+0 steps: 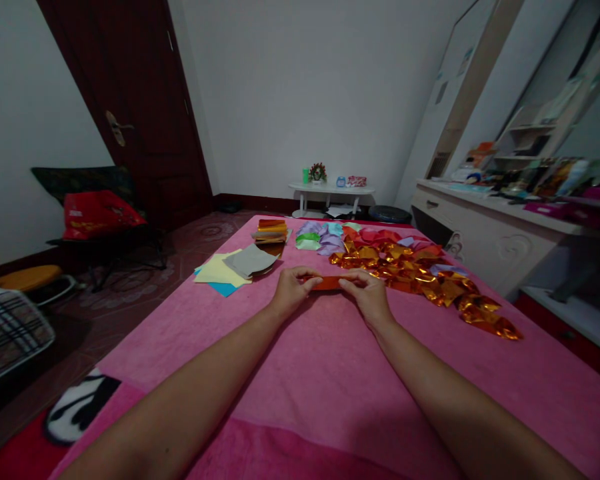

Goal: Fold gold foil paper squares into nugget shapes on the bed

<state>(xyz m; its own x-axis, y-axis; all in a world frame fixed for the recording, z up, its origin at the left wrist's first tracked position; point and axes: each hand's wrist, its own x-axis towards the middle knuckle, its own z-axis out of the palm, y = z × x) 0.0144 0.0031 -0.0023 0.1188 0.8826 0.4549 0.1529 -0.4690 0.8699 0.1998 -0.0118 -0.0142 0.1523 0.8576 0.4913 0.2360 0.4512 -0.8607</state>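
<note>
- Orange, shiny, narrow foil strip (329,284): held level between the two hands, just above or on the pink plush cloth (300,373); which of the two, I cannot tell.
- Left hand (295,285): pinched closed on the strip's left end, thumb on the near side, fingers curled behind; the forearm slants up from the lower left.
- Right hand (369,291): pinched the same way on the right end, thumb pointing inward; the forearm slants up from the lower right, so both arms converge.
- Crumpled gold foil pieces (447,291): spread on the cloth beyond and to the right of the right hand.
- Flat grey paper sheets (251,261): beyond the left hand, partly over pale yellow square sheets (215,270).
- Red glossy bag (97,217): on a dark folding chair (87,180) at left; its pale printed marks are too small to read.
</note>
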